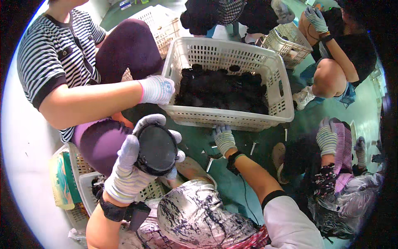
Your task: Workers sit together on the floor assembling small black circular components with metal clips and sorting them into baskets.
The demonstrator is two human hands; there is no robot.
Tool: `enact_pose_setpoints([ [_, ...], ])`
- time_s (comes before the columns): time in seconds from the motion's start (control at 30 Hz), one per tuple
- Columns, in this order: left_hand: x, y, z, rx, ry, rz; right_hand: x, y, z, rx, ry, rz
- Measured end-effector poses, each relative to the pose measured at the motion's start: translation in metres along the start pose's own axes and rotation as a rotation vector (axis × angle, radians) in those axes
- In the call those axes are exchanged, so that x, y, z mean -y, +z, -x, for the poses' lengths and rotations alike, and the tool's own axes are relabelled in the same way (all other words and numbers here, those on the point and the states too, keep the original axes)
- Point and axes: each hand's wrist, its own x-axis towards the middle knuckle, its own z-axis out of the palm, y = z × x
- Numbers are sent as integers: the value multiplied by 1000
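My left hand (pixel 126 168), in a striped knit glove, is closed around a round black cup-shaped part (pixel 158 149). Its flat dark face and raised rim are turned up, and the gloved fingers wrap its edge. My right hand (pixel 224 139), gloved alike, is at the front wall of a large white slotted crate (pixel 232 118), fingers extended towards it; whether they touch is unclear. Inside the crate lies a heap of black parts (pixel 219 89). Small metal T-shaped tools lie on the floor by my right hand, one of them a silver tool (pixel 253 148).
A co-worker in a striped shirt (pixel 58 50) sits at the left, a gloved hand (pixel 157 89) on the crate's corner. Other people crouch behind and right. More baskets (pixel 286 43) stand at the back; a white bin (pixel 87 182) is at my left. A dark cable (pixel 247 193) hangs near my right arm.
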Motion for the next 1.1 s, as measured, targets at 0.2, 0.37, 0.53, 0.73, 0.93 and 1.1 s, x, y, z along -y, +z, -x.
enact_pose_setpoints([
  [0.2,-1,-3,4,26,-85,115,-9,20,-12,164,-133,280],
  [0.37,-4,-3,7,148,-98,112,-30,-30,33,435,175,-329],
  [0.53,-9,6,17,230,-6,-20,-35,-97,91,465,320,-916],
  [0.73,-13,22,38,264,84,-149,-25,-250,177,-115,223,-1755],
  [0.93,-17,30,63,397,51,-189,-14,-386,248,-35,-413,-1922],
  [1.1,-18,42,76,477,80,-279,17,-412,269,111,-348,-1904],
])
